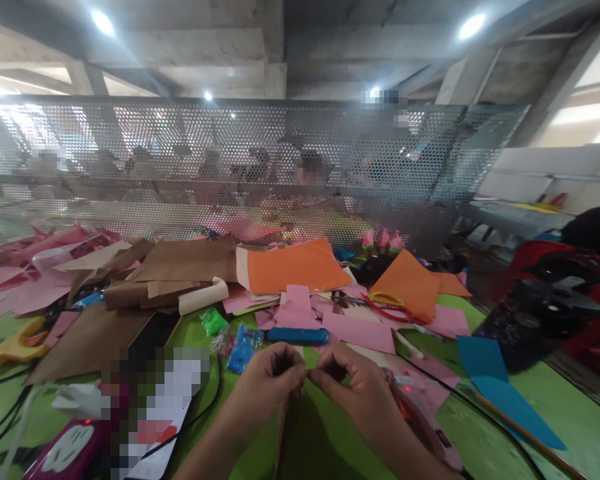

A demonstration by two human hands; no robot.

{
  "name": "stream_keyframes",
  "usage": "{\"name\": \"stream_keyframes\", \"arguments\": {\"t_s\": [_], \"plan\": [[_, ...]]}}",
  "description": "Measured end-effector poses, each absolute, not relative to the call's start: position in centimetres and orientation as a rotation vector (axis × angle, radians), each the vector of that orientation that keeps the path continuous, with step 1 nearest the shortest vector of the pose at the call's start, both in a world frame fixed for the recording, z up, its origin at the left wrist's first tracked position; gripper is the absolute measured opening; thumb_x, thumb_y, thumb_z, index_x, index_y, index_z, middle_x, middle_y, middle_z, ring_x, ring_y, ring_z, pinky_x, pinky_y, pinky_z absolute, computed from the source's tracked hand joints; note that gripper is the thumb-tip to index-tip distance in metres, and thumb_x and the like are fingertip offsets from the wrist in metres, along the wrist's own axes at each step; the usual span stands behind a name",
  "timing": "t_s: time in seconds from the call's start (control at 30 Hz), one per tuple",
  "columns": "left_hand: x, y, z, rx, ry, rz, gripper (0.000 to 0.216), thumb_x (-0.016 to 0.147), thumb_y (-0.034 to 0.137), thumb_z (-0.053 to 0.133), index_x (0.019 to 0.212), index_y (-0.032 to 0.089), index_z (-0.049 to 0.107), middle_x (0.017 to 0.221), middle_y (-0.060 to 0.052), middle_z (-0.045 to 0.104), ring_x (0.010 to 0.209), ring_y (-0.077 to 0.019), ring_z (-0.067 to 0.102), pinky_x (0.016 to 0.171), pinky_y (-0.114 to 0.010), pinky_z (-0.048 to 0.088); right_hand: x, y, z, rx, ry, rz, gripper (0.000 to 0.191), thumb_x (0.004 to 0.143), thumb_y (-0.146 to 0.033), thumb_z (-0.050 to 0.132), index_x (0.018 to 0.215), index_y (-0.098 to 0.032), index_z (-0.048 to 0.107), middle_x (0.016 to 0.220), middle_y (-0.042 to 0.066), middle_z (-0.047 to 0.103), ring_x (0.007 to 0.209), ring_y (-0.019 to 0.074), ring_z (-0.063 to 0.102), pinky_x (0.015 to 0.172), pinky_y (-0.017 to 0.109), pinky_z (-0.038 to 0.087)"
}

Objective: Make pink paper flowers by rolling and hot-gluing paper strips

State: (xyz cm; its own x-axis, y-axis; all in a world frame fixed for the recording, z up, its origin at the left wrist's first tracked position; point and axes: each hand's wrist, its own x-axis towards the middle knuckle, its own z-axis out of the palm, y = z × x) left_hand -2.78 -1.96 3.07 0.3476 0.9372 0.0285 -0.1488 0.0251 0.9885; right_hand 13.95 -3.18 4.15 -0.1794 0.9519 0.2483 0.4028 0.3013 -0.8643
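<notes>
My left hand [271, 375] and my right hand [347, 379] meet above the green table [260, 460], fingertips almost touching. Both are closed in a pinch, and whatever sits between the fingertips is too small to make out. Just beyond them lies a blue bar-shaped object [299, 335]. A bag of blue beads [241, 348] is left of it, beside a small bag of bright green pieces [213, 321]. Partly hidden by my right forearm is a red and pink corded tool [425, 427] with a small red light.
Pink sheets [360, 331], brown sheets [187, 259] and orange sheets [295, 267] are heaped behind. A yellow glue gun [15, 347], a phone [163, 413] and a magenta power strip [65, 447] lie left. Blue felt [510, 393] is right, below a person in red [540, 267]. A perforated metal screen [260, 133] stands behind.
</notes>
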Motion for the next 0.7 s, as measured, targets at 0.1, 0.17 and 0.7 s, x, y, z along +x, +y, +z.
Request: {"name": "stream_keyframes", "arguments": {"t_s": [0.1,0.17,0.7], "plan": [[-2.8,-2.4,3.4,1.139,0.727,0.982,0.026,0.079,0.036,0.065,0.072,0.015,0.054,0.061,0.003,0.050,0.056,-0.0085,0.044,0.056,-0.021,0.033,14.1,-3.1,4.1,-1.197,-1.718,0.878,0.024,0.083,-0.036,0.064,0.068,-0.020,0.056,0.063,-0.002,0.054,0.061,0.0149,0.048,0.057,0.026,0.035],[-2.7,-2.7,3.7,1.058,0.667,0.992,0.025,0.081,0.035,0.065,0.073,0.015,0.053,0.063,0.003,0.047,0.056,-0.0079,0.041,0.056,-0.021,0.031,14.2,-2.9,4.2,-1.185,-1.660,0.947,0.026,0.082,-0.039,0.065,0.067,-0.019,0.055,0.061,-0.003,0.052,0.059,0.0143,0.046,0.056,0.026,0.034],[0.1,-6.7,3.9,1.621,0.921,0.654,0.020,0.068,0.014,0.058,0.054,0.019,0.044,0.054,0.005,0.040,0.052,-0.0101,0.037,0.050,-0.023,0.025,15.0,-2.2,4.6,-1.169,-1.422,1.126,0.035,0.077,-0.049,0.067,0.065,-0.018,0.057,0.062,-0.002,0.050,0.057,0.0123,0.040,0.053,0.024,0.032]]}}
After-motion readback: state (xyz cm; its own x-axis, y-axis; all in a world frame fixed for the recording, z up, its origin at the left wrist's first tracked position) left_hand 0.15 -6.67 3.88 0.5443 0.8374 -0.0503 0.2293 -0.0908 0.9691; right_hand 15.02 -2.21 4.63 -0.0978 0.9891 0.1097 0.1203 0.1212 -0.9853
